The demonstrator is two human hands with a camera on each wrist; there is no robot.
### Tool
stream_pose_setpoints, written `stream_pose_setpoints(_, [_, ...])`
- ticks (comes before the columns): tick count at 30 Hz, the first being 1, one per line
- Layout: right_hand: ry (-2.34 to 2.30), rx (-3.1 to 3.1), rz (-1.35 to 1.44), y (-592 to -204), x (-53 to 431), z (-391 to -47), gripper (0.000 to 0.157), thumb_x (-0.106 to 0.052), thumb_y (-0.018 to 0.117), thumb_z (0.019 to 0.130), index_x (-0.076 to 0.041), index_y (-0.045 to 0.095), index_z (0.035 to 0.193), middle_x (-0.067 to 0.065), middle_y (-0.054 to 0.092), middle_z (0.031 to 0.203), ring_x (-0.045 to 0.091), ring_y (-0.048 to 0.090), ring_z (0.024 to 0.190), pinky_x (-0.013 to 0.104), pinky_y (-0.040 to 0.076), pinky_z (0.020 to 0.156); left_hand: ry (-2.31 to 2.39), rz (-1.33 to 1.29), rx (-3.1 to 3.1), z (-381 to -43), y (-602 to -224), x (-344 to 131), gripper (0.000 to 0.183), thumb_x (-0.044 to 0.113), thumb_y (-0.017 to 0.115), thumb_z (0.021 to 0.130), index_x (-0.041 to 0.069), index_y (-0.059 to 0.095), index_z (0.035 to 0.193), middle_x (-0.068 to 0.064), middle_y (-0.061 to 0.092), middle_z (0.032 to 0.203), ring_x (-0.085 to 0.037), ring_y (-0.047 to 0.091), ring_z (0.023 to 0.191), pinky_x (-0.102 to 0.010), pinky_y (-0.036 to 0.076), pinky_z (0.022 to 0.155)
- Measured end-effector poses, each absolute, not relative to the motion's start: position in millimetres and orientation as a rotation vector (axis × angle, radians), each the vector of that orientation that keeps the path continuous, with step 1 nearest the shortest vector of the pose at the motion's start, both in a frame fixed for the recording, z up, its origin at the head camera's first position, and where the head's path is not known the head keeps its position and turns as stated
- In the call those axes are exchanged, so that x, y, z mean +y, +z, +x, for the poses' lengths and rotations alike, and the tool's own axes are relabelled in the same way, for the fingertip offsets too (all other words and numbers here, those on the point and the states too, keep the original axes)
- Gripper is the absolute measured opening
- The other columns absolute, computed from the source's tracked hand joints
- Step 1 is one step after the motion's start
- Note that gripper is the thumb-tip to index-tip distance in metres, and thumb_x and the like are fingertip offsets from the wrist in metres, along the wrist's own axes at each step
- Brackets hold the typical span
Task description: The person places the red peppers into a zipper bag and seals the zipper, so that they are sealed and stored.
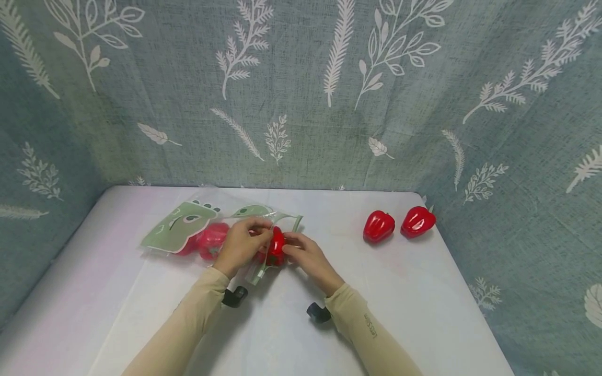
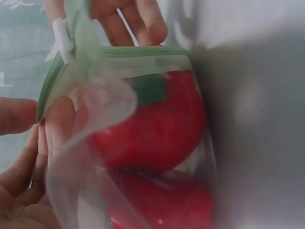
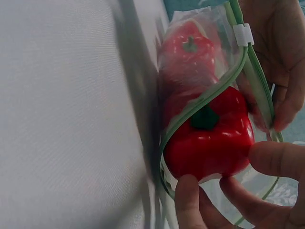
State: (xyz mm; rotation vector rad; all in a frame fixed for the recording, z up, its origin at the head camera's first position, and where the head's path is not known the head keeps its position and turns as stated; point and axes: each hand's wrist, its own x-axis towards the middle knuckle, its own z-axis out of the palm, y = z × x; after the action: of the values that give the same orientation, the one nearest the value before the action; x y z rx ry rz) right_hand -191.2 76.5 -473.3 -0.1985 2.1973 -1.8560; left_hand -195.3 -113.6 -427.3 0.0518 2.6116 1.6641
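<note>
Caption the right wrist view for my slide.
Right hand holds a red pepper in the open mouth of a bag; left hand pinches its edge.

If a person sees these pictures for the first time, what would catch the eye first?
Probably the glossy red pepper at the clear bag's mouth, between the left hand and the right hand. Then, perhaps, the two loose red peppers near the white table's far right corner.

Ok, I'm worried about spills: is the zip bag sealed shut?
No, the slider zip bag gapes open around a red bell pepper.
</note>
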Motion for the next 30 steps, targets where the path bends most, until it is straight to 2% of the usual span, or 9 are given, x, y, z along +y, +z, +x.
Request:
stream_pose_setpoints(7, [-1.868, 2.18, -0.291, -474.2, 71.1, -190.9, 0.039, -0.009, 0.057, 0.099, -0.002, 0.059, 0.137, 0.018, 0.063, 0.132, 0.032, 0.065, 0.111, 0.044, 0.056, 0.092, 1.664, 0.09, 2.651, -196.4, -426.2, -112.0, 0.026, 0.02, 0.069, 0.093, 0.01, 0.073, 0.116, -0.009, 0.07, 0.1, -0.022, 0.067, 0.082, -0.034, 0.058, 0.076])
stream_pose_setpoints(17, [-1.837, 2.186, -0.328, -475.1, 60.0, -188.8, 0.043, -0.003, 0.054, 0.095, 0.002, 0.059, 0.137, 0.018, 0.065, 0.124, 0.031, 0.066, 0.11, 0.041, 0.056, 0.093, 1.656, 0.1, 2.663, -196.7, -428.5, -110.7, 0.025, 0.019, 0.069, 0.09, 0.01, 0.073, 0.114, -0.007, 0.07, 0.099, -0.022, 0.066, 0.083, -0.035, 0.055, 0.079])
stream_pose_setpoints(24, [-1.732, 2.232, -0.353, -475.4, 53.8, -189.4, 0.04, -0.003, 0.055, 0.094, -0.01, 0.066, 0.132, 0.003, 0.068, 0.12, 0.02, 0.066, 0.111, 0.039, 0.05, 0.1, 1.644, 0.1, 2.691, -197.1, -429.5, -109.7, 0.025, 0.017, 0.068, 0.088, 0.01, 0.074, 0.112, -0.006, 0.071, 0.097, -0.023, 0.064, 0.092, -0.039, 0.053, 0.086])
stream_pose_setpoints(30, [-1.665, 2.27, -0.383, -473.7, 48.9, -189.2, 0.036, -0.003, 0.053, 0.093, -0.012, 0.069, 0.124, 0.002, 0.069, 0.12, 0.018, 0.067, 0.108, 0.04, 0.048, 0.101, 1.661, 0.084, 2.666, -196.8, -429.8, -109.3, 0.025, 0.017, 0.068, 0.09, 0.01, 0.073, 0.114, -0.007, 0.07, 0.098, -0.022, 0.064, 0.081, -0.034, 0.055, 0.077])
